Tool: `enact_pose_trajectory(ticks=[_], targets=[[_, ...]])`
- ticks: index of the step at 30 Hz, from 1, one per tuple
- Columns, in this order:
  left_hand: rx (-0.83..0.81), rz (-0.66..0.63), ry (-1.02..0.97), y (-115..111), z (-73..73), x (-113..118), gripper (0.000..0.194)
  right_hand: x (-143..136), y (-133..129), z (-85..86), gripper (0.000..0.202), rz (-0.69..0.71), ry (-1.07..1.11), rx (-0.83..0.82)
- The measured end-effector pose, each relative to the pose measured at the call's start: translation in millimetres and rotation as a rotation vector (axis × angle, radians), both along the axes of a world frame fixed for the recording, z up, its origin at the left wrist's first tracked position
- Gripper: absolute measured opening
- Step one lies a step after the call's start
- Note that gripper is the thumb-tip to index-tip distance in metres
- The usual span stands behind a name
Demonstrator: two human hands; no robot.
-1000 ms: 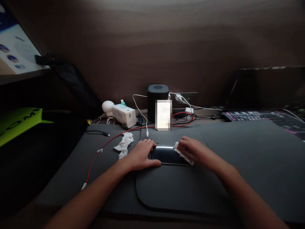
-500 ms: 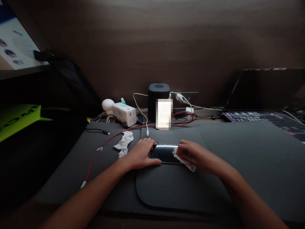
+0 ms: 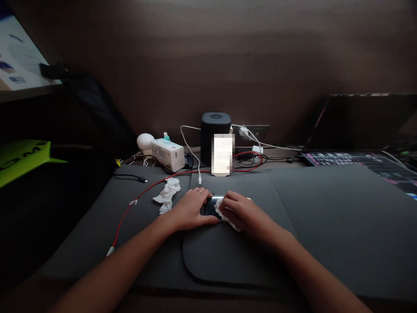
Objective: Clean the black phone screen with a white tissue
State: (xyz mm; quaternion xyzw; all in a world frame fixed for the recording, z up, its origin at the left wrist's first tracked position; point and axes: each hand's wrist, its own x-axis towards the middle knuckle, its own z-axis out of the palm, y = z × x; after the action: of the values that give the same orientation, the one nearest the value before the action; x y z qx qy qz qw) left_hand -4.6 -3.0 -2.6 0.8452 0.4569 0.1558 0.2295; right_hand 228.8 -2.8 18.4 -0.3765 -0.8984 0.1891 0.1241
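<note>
A dark-screened smartphone lies flat on the grey mat. My left hand, a ring on one finger, grips the phone's left end between thumb and fingers. A crumpled white tissue is bunched in my right hand, whose closed fingers press it onto the screen. That hand covers the phone's right part. Left of my left hand lies another crumpled tissue. The tip of a white charging cable rests just beyond the phone.
A dark cylindrical speaker stands at the back, a bright pixelated shape before it. A white box sits left of it, near a white round object. A red cable curves across the left. An open laptop stands at right.
My right hand has slid left across the phone screen with the tissue, closer to my left hand. My left hand keeps its hold. The view has shifted slightly.
</note>
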Motion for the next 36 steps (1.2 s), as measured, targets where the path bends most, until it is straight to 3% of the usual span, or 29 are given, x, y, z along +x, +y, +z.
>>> enact_pose_trajectory(ticks=[6, 10, 13, 16, 23, 27, 32, 36], targets=[[0.029, -0.012, 0.007, 1, -1.4, -1, 0.05, 3, 3, -2.4, 0.016, -0.031, -0.038, 0.093], [0.038, -0.021, 0.02, 1, 0.4, 1, 0.045, -11, 0, -4.1, 0.013, 0.077, -0.084, 0.137], [0.044, -0.018, 0.023, 1, 1.1, 0, 0.046, -13, 2, -7.5, 0.013, 0.052, -0.056, 0.169], [0.037, -0.003, 0.016, 1, 0.7, -1, 0.05, -8, 4, -8.6, 0.016, -0.01, -0.027, 0.154], [0.048, -0.026, 0.012, 2, -2.6, -1, 0.045, -18, 1, -11.2, 0.016, 0.057, -0.008, 0.174], [0.031, -0.002, 0.001, 1, -2.1, -1, 0.051, -3, 2, -4.8, 0.018, -0.028, 0.025, 0.148], [0.023, -0.014, 0.013, 0, 0.4, 0, 0.046, -8, -6, 2.6, 0.025, 0.078, 0.002, 0.102], [0.013, -0.009, 0.016, -1, 0.4, 0, 0.046, -6, -6, 6.3, 0.023, 0.023, 0.027, 0.034]])
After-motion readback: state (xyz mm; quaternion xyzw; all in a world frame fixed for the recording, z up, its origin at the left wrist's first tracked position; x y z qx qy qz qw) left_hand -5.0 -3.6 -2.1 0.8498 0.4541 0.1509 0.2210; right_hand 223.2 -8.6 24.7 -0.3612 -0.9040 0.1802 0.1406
